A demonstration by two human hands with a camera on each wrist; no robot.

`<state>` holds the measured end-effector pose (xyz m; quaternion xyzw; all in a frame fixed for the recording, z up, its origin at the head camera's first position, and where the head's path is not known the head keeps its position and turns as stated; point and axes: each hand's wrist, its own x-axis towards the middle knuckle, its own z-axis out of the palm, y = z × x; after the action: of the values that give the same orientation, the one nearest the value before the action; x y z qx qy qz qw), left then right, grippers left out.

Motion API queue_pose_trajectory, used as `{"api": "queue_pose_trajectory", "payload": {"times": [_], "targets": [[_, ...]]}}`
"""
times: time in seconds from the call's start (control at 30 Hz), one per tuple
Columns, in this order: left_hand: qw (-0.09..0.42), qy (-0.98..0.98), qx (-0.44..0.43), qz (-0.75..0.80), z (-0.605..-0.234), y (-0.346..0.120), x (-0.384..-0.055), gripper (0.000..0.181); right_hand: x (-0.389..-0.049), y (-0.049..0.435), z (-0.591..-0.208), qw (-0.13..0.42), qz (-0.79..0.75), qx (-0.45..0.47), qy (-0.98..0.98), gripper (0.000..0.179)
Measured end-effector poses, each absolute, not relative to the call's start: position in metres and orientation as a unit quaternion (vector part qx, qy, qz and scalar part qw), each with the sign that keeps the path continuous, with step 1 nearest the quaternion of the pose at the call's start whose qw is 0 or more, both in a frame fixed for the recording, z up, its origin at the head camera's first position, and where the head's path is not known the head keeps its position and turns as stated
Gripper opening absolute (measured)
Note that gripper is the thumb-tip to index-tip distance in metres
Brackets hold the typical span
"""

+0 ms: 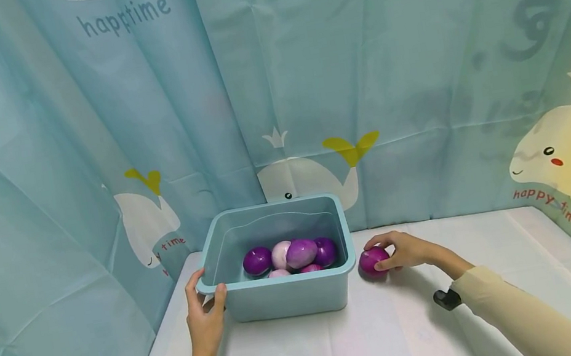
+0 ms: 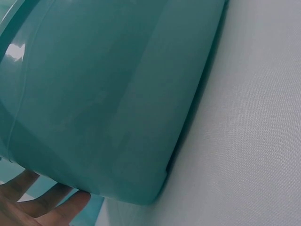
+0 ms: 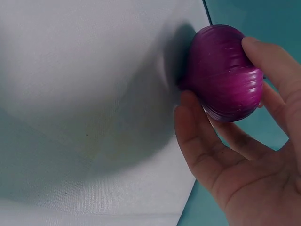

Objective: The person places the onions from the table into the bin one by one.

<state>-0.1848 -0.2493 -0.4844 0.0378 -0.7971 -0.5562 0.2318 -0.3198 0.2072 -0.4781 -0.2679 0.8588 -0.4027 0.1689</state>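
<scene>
Between the thumb and fingers of my right hand (image 1: 402,250) is a red onion (image 1: 373,262), held low by the right side of a blue-green plastic bin (image 1: 288,298). In the right wrist view the onion (image 3: 225,75) shows ridged, shiny purple skin, with the fingers curved around it. My left hand (image 1: 206,315) grips the bin's front left corner, its thumb over the rim. The left wrist view has the fingers (image 2: 61,207) against the bin's side. Inside lie several glossy rounded pieces, among them a dark purple one (image 1: 257,261), a pale pink one (image 1: 281,254) and a mottled purple one (image 1: 302,253).
The bin stands on a white-covered table (image 1: 433,329), near its back edge. Behind and at both sides hangs a blue curtain (image 1: 295,64) printed with whales. Each wrist carries a black device, such as the one (image 1: 447,300) at the right sleeve.
</scene>
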Motion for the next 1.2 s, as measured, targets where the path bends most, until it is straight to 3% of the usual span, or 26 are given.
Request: {"api": "queue_pose_trajectory", "payload": {"times": [1.2], "targets": [[0.245, -0.798, 0.027, -0.55, -0.4872, -0.2494, -0.1857, 0.06, -0.3183, 0.2077, -0.4763, 0.15, -0.373, -0.302, 0.864, 0.042]]}}
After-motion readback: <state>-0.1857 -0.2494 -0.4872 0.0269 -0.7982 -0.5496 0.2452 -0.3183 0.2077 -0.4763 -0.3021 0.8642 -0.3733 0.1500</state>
